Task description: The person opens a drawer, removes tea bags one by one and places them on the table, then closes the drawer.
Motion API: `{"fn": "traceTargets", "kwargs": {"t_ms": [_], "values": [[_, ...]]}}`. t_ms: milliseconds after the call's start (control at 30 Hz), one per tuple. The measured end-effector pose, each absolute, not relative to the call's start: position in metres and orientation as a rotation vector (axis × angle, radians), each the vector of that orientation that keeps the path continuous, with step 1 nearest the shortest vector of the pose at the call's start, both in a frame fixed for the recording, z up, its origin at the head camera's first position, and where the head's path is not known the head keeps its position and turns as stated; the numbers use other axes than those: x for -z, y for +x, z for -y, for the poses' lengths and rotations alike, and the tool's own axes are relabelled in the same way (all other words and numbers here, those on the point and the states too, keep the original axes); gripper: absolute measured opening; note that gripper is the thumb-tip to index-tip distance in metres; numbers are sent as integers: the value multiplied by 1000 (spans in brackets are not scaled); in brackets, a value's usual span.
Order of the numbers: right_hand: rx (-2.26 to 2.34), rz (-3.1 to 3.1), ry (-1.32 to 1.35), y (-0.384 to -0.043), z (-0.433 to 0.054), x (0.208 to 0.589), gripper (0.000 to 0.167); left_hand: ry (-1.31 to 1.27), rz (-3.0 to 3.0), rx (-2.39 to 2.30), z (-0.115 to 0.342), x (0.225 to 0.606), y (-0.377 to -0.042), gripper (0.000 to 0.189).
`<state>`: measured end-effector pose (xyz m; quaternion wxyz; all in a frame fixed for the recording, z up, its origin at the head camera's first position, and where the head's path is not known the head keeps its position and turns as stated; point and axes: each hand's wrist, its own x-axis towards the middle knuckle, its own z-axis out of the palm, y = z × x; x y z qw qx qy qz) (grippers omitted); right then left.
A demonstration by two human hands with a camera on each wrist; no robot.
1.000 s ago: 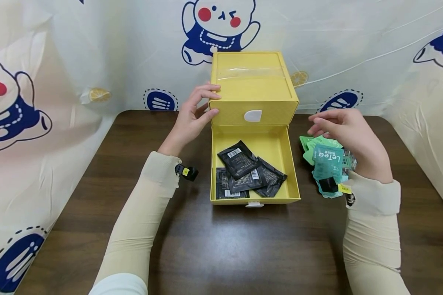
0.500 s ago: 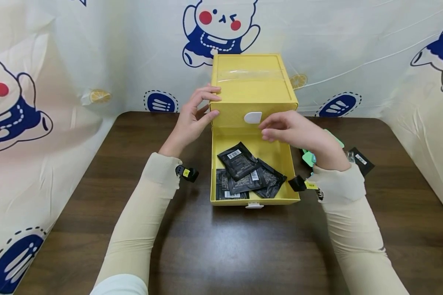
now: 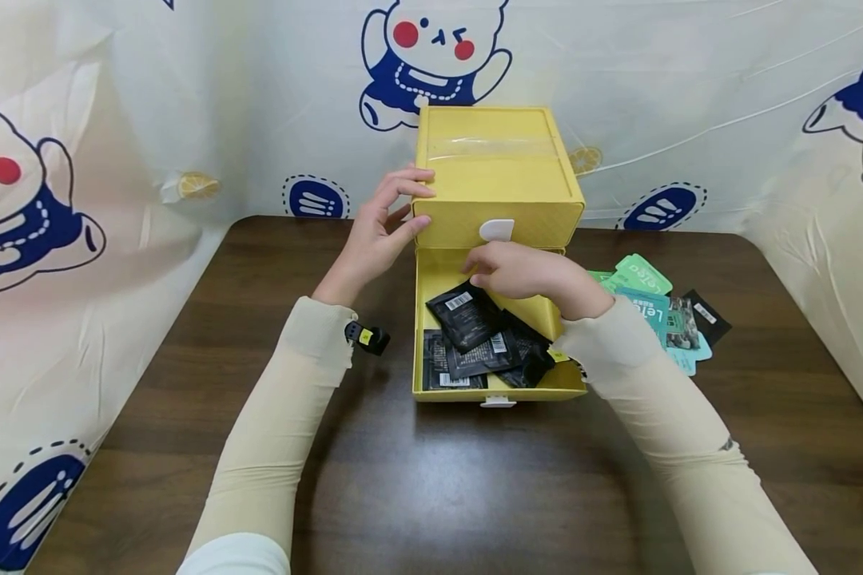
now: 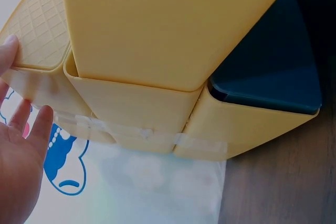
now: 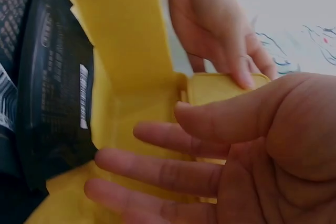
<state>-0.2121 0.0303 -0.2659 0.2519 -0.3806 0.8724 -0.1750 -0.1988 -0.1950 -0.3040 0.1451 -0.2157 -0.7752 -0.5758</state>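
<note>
In the head view a yellow drawer box (image 3: 499,168) stands at the table's back, its upper drawer closed. A lower drawer (image 3: 431,271) is pulled out, holding several black tea sachets (image 3: 467,315) with barcode labels. My left hand (image 3: 374,231) rests against the box's upper left corner, fingers on top and thumb on the front. My right hand (image 3: 525,275) hovers over the drawer's back part, beside the sachets; the right wrist view shows its extended fingers (image 5: 163,174) with nothing between them. Green and blue tea sachets (image 3: 643,307) lie right of the box.
One black sachet (image 3: 708,315) lies at the right of the coloured pile. A patterned white cloth (image 3: 295,96) hangs behind the dark wooden table (image 3: 439,479). In the left wrist view a dark panel (image 4: 273,66) shows beneath the pulled-out drawer.
My right hand has moved left from over the coloured sachets, past the box front, and down into the open drawer. My left hand has stayed on the box.
</note>
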Motion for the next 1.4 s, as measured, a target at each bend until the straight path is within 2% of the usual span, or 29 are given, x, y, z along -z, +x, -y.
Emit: {"fn": "traceTargets", "kwargs": {"t_ms": [233,533,733,967,1200,1400], "values": [[334,-2413,-942,-210,-14,274,39,-626,2231,1668,195,303,-199,24],[95,-2519,-921,-204,-1,288,53,-626,2227,1667,194,304,-199,24],[90,-2513,-843,-199,0,288,52,-626,2227,1666,195,303,-198,24],[106,-2490,-906,-200,-3,290,53,-635,2222,1664,195,303,-199,24],[148,-2415,-958,-204,-4,290,39,-626,2229,1663,194,303,-199,24],[244,-2456,-894,-203,-2,291,40,-620,2228,1671,195,302,-198,25]]}}
